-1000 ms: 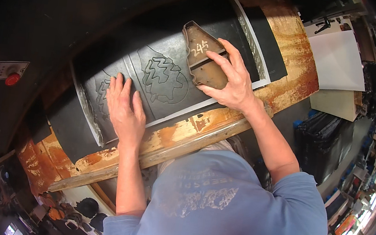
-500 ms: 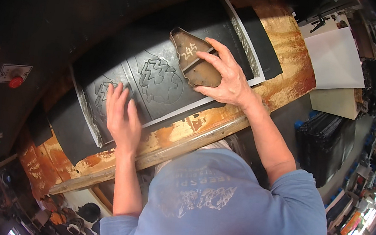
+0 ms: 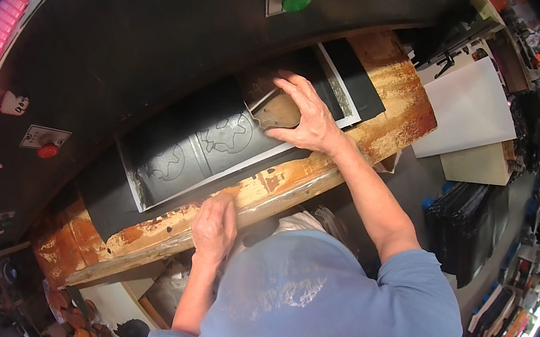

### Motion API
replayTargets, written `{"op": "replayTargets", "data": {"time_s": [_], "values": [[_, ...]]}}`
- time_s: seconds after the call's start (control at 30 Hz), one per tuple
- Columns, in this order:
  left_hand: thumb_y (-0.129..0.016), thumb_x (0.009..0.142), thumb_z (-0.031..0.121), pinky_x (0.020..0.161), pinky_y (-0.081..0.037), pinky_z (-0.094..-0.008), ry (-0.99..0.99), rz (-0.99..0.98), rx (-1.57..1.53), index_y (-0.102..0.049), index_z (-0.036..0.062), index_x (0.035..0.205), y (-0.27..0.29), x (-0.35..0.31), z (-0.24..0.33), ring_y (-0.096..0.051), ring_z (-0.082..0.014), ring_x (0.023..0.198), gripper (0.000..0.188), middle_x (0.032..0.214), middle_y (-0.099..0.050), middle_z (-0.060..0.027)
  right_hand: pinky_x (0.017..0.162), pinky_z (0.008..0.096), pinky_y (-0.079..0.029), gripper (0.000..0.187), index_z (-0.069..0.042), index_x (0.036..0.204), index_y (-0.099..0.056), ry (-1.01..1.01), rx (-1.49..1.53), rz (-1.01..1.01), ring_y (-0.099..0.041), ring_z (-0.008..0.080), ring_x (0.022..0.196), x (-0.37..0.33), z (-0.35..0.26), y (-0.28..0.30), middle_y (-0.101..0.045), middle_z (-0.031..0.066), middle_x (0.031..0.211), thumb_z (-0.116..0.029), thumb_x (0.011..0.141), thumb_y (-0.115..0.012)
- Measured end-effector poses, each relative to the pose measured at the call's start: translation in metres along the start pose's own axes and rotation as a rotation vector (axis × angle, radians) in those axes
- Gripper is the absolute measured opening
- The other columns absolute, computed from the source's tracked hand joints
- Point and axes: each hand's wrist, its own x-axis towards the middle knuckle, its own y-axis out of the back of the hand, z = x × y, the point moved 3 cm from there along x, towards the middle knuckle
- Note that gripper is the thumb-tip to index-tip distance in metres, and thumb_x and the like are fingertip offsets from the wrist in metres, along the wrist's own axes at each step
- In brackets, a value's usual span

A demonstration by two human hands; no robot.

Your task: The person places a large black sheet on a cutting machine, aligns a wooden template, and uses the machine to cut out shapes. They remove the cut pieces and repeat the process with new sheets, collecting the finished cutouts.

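My right hand curves around a brown metal cutting die, thumb on its near side and fingers on its far side. The die lies on a black sheet of leather-like material with pale edges. Left of it, curved outlines mark the sheet, with more of them farther left. My left hand rests at the front edge of the worn wooden board, its fingers curled together with nothing visible in them. Shadow under the dark machine hides the die's far part.
The machine overhangs the far side of the board, with a green button and a red button on its front. At right lie a white sheet and a stack of black material. Scraps lie at lower left.
My left hand has drawn back from the black sheet to the board's front edge, and its fingers have closed. The die and my right hand now appear farther under the machine's shadow. The view has shifted.
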Motion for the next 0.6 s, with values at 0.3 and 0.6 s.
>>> {"op": "replayTargets", "data": {"time_s": [0.3,0.6], "values": [[-0.072,0.096,0.001,0.073,-0.056,-0.0461,-0.032,0.12,0.049,-0.067,0.0019,0.103,0.003,-0.003,-0.003,-0.07,-0.0401,0.082,0.008,0.093,-0.07,-0.0184,0.073,0.0376,-0.055,0.01,-0.006,0.092,-0.069,0.366,-0.008,0.494,-0.066,0.0297,0.081,0.047,-0.069,0.057,-0.068,0.0093,0.087,-0.005,0.089,-0.078],[-0.075,0.101,0.018,0.07,-0.057,-0.0453,0.044,0.18,0.203,-0.073,0.0015,0.093,0.003,0.019,-0.01,-0.071,-0.0388,0.077,0.018,0.085,-0.073,-0.0189,0.07,0.0423,-0.052,0.005,-0.009,0.086,-0.07,0.118,-0.267,0.438,-0.07,0.0302,0.076,-0.093,-0.021,0.006,-0.07,0.0081,0.081,-0.008,0.085,-0.074]]}}
